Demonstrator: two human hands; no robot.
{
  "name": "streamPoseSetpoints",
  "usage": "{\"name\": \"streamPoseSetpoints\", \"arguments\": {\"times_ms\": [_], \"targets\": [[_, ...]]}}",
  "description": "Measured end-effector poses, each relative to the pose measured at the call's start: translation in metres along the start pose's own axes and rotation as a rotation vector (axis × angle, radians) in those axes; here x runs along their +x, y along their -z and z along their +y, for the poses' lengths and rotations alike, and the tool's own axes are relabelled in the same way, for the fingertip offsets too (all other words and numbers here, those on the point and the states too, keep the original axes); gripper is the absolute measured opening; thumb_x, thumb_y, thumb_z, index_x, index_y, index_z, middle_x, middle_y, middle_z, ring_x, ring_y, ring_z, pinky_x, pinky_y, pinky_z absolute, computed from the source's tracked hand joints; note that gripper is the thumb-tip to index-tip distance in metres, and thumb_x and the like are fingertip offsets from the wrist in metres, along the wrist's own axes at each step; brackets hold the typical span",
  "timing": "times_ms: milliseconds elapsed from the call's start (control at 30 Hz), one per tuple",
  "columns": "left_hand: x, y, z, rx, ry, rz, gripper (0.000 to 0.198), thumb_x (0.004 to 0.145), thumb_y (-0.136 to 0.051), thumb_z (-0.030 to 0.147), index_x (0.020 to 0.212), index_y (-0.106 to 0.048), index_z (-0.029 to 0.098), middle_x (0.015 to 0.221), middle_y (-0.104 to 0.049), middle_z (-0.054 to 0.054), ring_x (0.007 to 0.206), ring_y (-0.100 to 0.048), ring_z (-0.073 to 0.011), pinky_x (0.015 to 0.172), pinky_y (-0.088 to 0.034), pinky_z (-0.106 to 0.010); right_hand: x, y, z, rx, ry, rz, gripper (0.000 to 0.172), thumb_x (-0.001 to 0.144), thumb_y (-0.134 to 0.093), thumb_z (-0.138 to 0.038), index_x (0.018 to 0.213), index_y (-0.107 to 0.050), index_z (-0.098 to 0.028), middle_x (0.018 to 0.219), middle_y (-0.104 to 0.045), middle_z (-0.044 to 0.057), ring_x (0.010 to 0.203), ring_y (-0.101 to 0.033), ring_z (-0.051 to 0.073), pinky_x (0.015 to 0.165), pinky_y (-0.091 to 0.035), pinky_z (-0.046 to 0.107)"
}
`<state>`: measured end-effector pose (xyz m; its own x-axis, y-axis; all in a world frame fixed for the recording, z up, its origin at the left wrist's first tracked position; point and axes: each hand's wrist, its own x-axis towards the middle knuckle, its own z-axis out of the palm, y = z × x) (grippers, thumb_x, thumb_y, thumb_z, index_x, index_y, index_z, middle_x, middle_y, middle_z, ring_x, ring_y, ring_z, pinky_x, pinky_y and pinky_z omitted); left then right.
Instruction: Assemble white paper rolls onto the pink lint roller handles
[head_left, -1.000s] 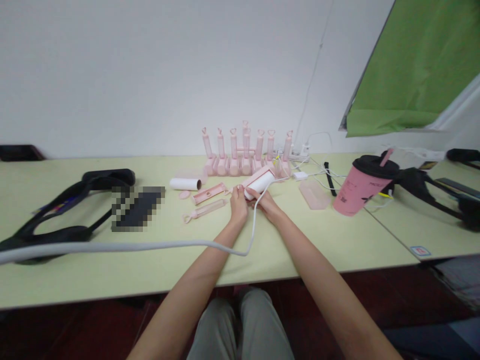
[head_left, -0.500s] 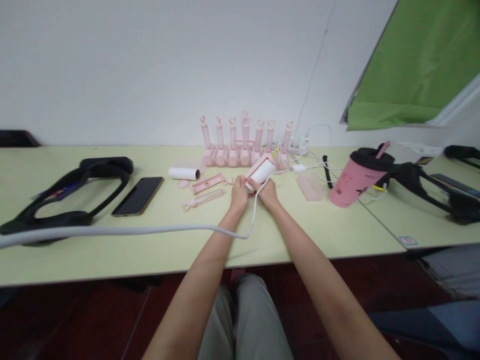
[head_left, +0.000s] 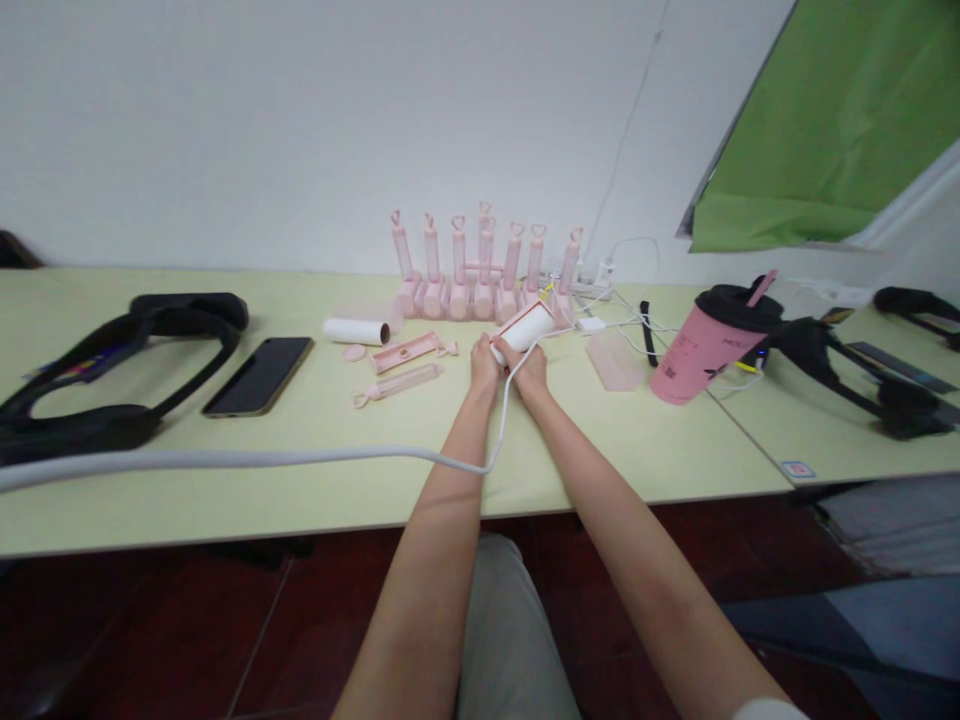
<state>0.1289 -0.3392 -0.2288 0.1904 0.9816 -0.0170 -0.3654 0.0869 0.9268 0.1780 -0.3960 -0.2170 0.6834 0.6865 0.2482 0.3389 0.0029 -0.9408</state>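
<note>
Left hand (head_left: 486,362), right hand (head_left: 532,370) both clamped on white roll (head_left: 526,330), cable (head_left: 375,454) across six o'clock, smartphone (head_left: 259,377) nine, lidded cup (head_left: 705,350) three.

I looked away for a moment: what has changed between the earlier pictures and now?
The pink case has turned in the grip, so less of its pink side and more of the white roll inside shows. Nothing was let go: left hand and right hand both still hold the case. The phone, pink cup and loose white tube stayed put.
</note>
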Motion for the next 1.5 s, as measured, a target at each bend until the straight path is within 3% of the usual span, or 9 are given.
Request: {"name": "streamPoseSetpoints", "arguments": {"times_ms": [200,400,533,633,733,833,967,1167,1500], "targets": [[-0.007,0.005,0.001,-0.013,0.012,-0.079,0.033,0.087,-0.038,0.039,0.077,-0.054,0.012,0.064,-0.056,-0.001,0.054,-0.052,-0.0105,0.051,-0.042,-0.021,-0.001,0.001,0.002,0.090,-0.006,-0.016,0.041,0.064,-0.064,-0.046,0.082,-0.066,-0.009,0.082,-0.070,0.013,0.078,-0.067,0.023,0.062,-0.051,0.029],[-0.016,0.006,0.011,0.075,-0.090,-0.024,0.028,0.087,-0.038,0.028,0.062,-0.045,0.016,0.050,-0.048,0.004,0.045,-0.047,-0.0083,0.043,-0.039,-0.017,-0.010,0.012,-0.006,0.251,-0.051,-0.135,0.041,0.063,-0.063,-0.048,0.079,-0.065,-0.010,0.063,-0.065,0.006,0.057,-0.062,0.017,0.048,-0.048,0.025],[-0.015,0.008,0.020,0.115,-0.097,0.031,0.042,0.088,-0.023,0.027,0.055,-0.049,0.020,0.040,-0.040,0.003,0.040,-0.044,-0.0134,0.031,-0.034,-0.021,-0.023,0.004,-0.022,0.427,-0.086,-0.293,0.042,0.064,-0.063,-0.052,0.078,-0.062,-0.012,0.056,-0.062,0.003,0.050,-0.057,0.014,0.041,-0.043,0.022],[-0.012,0.017,0.029,0.114,-0.099,0.056,0.045,0.087,-0.023,0.029,0.061,-0.056,0.016,0.044,-0.047,0.002,0.044,-0.047,-0.0134,0.032,-0.036,-0.020,-0.023,-0.001,-0.028,0.562,-0.126,-0.156,0.041,0.065,-0.061,-0.054,0.073,-0.058,-0.014,0.052,-0.058,0.001,0.045,-0.052,0.011,0.036,-0.037,0.020],[-0.020,0.026,0.042,0.124,-0.199,0.133,0.022,0.085,-0.041,0.027,0.083,-0.059,0.014,0.071,-0.063,-0.003,0.060,-0.056,-0.0094,0.042,-0.043,-0.014,-0.016,0.005,-0.026,0.695,-0.194,-0.134,0.038,0.066,-0.059,-0.053,0.068,-0.055,-0.015,0.046,-0.053,-0.002,0.035,-0.041,0.007,0.029,-0.026,0.018],[-0.039,0.025,0.052,0.205,-0.314,-0.040,0.030,0.080,-0.054,0.039,0.098,-0.060,0.016,0.098,-0.064,-0.008,0.080,-0.061,-0.0134,0.050,-0.049,-0.017,-0.010,0.010,-0.021,0.766,-0.220,-0.109,0.036,0.065,-0.061,-0.051,0.065,-0.054,-0.016,0.043,-0.050,-0.004,0.031,-0.035,0.005,0.027,-0.019,0.018],[-0.060,0.018,0.054,0.213,-0.128,-0.286,0.043,0.075,-0.059,0.045,0.103,-0.061,0.012,0.091,-0.066,-0.009,0.076,-0.063,-0.0160,0.062,-0.054,-0.026,-0.006,0.007,-0.017,0.809,-0.216,-0.083,0.037,0.062,-0.064,-0.051,0.066,-0.055,-0.015,0.047,-0.053,-0.004,0.034,-0.037,0.005,0.029,-0.024,0.018],[-0.056,0.021,0.056,0.119,0.032,-0.392,0.039,0.071,-0.063,0.035,0.100,-0.064,0.011,0.097,-0.067,-0.011,0.081,-0.065,-0.0178,0.073,-0.054,-0.033,-0.001,0.007,-0.010,0.695,-0.224,-0.051,0.041,0.060,-0.065,-0.053,0.071,-0.058,-0.014,0.051,-0.056,-0.002,0.038,-0.044,0.007,0.034,-0.032,0.018],[-0.058,0.019,0.054,0.156,-0.014,-0.385,0.048,0.064,-0.071,0.026,0.109,-0.061,0.013,0.094,-0.068,-0.007,0.075,-0.064,-0.0142,0.073,-0.055,-0.032,0.001,0.008,-0.008,0.621,-0.261,-0.029,0.042,0.059,-0.067,-0.051,0.075,-0.063,-0.013,0.056,-0.061,0.001,0.042,-0.049,0.009,0.035,-0.035,0.020]]}}
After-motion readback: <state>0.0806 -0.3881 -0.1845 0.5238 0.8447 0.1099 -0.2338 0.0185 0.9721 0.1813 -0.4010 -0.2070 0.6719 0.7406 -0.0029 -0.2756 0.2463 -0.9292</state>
